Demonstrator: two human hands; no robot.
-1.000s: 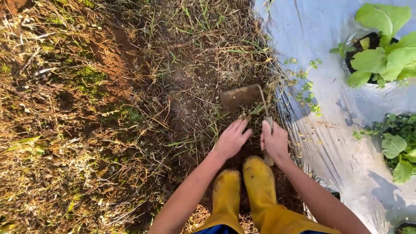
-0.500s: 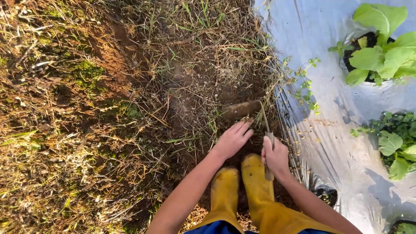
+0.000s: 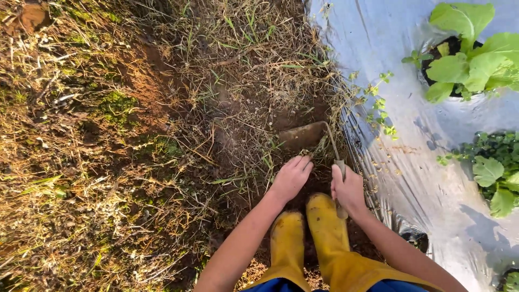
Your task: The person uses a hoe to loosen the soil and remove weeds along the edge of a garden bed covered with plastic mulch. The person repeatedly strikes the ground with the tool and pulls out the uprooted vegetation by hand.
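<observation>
Seen from above, low centre of the frame: right hand (image 3: 348,189) clenched around the handle of a small hand hoe (image 3: 311,136), grip firm on the wooden shaft, whose end pokes out below the fist against the right boot. Thin metal neck running up and left from the fist to a flat, soil-coated blade lying just above centre, pressed into dark earth among dry grass (image 3: 238,81). Left hand (image 3: 291,176) just left of the right one, grip released, fingers spread and laid flat on the ground, fingertips touching the weeds right at the lower edge of the blade. Both bare forearms coming in from the bottom edge. Between them, two yellow rubber boots (image 3: 305,238), mud-stained, toes pointing up the frame, right one further forward. Left half of the frame: straw-coloured dead grass, reddish-brown bare soil (image 3: 143,89) and patches of green moss. Right side: silvery plastic mulch sheet (image 3: 400,162) running top to bottom, its edge close beside the hoe. Upper right: broad-leaved green plant (image 3: 470,59) growing from a hole in the sheet. Right edge, lower: second leafy plant (image 3: 494,173). Small green weeds (image 3: 378,103) along the sheet's edge.
</observation>
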